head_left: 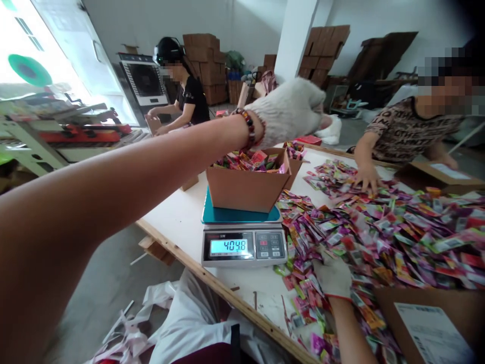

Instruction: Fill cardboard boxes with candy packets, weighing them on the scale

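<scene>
My left hand point(290, 111), in a white knit glove with a beaded bracelet at the wrist, reaches above and past an open cardboard box point(242, 187). Its fingers are curled closed, and whatever they may hold is hidden. Small colourful packets point(242, 161) fill the box, which stands on the blue plate of a digital scale point(244, 247). The lit display reads 404.8. My right hand point(334, 275), also gloved, rests in the large heap of packets point(409, 242) right of the scale. Its fingertips are blurred and lost among the packets.
A second packet-filled box point(297, 154) stands behind the scale. A flapped carton point(428, 323) lies at the near right, another carton point(435, 174) at the far right. A co-worker's hand point(367, 178) touches the heap. Another person point(185, 91) works at the back left. A wooden edge point(227, 298) borders the table.
</scene>
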Action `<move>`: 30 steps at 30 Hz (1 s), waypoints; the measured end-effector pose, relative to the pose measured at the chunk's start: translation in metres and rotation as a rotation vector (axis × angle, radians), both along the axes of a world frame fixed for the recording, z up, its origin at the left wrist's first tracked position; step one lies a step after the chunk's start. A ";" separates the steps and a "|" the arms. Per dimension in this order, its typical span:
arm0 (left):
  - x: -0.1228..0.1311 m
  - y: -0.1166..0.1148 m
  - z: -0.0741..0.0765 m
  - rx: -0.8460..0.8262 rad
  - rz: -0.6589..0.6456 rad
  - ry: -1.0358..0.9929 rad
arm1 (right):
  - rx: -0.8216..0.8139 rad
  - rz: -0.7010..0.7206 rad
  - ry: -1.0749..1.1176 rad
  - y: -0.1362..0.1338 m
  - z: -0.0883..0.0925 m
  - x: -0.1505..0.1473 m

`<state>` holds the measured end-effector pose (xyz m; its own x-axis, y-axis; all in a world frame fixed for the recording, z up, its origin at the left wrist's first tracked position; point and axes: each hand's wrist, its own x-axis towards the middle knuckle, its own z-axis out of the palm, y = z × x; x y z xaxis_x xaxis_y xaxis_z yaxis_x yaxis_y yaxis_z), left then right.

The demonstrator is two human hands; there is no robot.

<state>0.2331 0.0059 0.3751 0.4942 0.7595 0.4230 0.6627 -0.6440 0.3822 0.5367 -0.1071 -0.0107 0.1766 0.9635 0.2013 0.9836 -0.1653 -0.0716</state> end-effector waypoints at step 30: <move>-0.073 0.006 -0.094 -0.020 0.040 0.643 | 0.191 0.066 0.122 -0.046 0.117 0.000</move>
